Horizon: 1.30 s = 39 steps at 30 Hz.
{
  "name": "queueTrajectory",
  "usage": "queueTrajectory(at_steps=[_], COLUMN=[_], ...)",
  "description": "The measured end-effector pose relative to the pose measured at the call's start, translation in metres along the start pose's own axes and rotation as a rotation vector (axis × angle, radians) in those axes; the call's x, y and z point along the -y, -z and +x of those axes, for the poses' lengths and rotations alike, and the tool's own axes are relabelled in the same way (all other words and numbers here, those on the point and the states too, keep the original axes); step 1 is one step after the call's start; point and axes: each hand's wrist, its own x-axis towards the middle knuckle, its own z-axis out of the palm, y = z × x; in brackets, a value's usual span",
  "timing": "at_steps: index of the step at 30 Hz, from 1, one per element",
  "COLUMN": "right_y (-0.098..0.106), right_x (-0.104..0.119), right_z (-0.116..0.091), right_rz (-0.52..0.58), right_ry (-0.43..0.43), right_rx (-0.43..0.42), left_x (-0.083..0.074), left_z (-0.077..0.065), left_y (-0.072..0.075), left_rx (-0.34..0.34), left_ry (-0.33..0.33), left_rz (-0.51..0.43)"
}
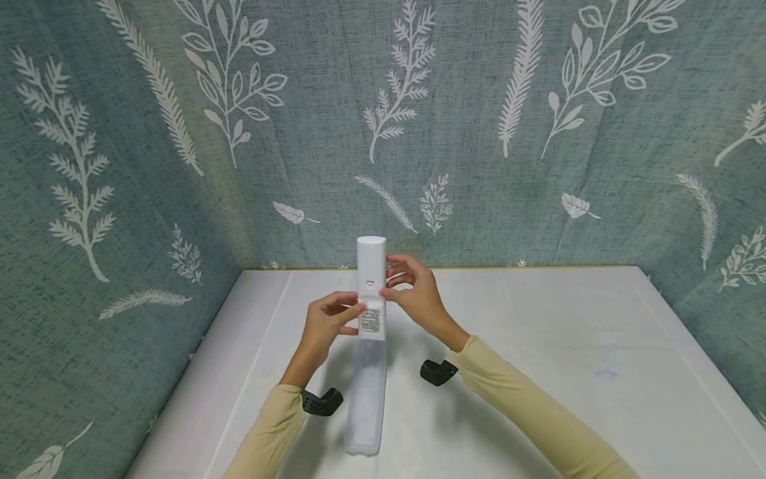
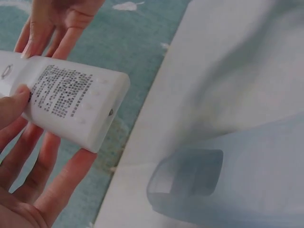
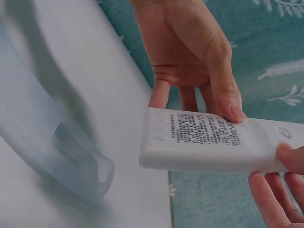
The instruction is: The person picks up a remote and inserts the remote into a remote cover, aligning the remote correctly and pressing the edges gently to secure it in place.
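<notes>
Where print (image 3: 206,129) ends, white casing (image 1: 372,295) shows.

From here I see the left arm (image 1: 270,426) and right arm (image 1: 532,406) stretch forward and inward. The left hand (image 1: 323,326) pinches, thumb (image 2: 16,102) opposite fingers (image 2: 71,178), closer in; the right hand (image 1: 423,296) pinches likewise, farther out.

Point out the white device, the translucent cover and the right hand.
White device (image 1: 372,293): head view, middle of its facing side.
Translucent cover (image 1: 367,398): head view, middle of its length.
Right hand (image 1: 421,299): head view, between thumb and wrist.
</notes>
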Motion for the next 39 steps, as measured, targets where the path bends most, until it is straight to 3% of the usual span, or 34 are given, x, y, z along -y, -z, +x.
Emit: queueTrajectory(at_steps=[6,16,20,28,39], right_y=[0.001,0.001,0.002,0.0,-0.009], right_x=[-0.026,-0.036,-0.036,-0.015,-0.024], right_z=[0.005,0.004,0.003,-0.008,-0.015], right_rz=[-0.016,-0.022,-0.016,-0.024,-0.077], right_ry=[-0.023,-0.037,-0.043,-0.056,-0.068], right_rx=[-0.024,-0.019,-0.005,0.014,-0.003], left_x=[0.005,0.014,0.017,0.026,0.039], left_z=[0.002,0.004,0.003,0.001,-0.002], left_y=[-0.002,-0.005,-0.008,-0.009,-0.006], left_rx=[0.007,-0.015,-0.028,-0.03,-0.005], left_ry=[0.027,0.051,0.058,0.076,0.131], left_rz=[-0.007,0.006,0.008,0.001,0.001])
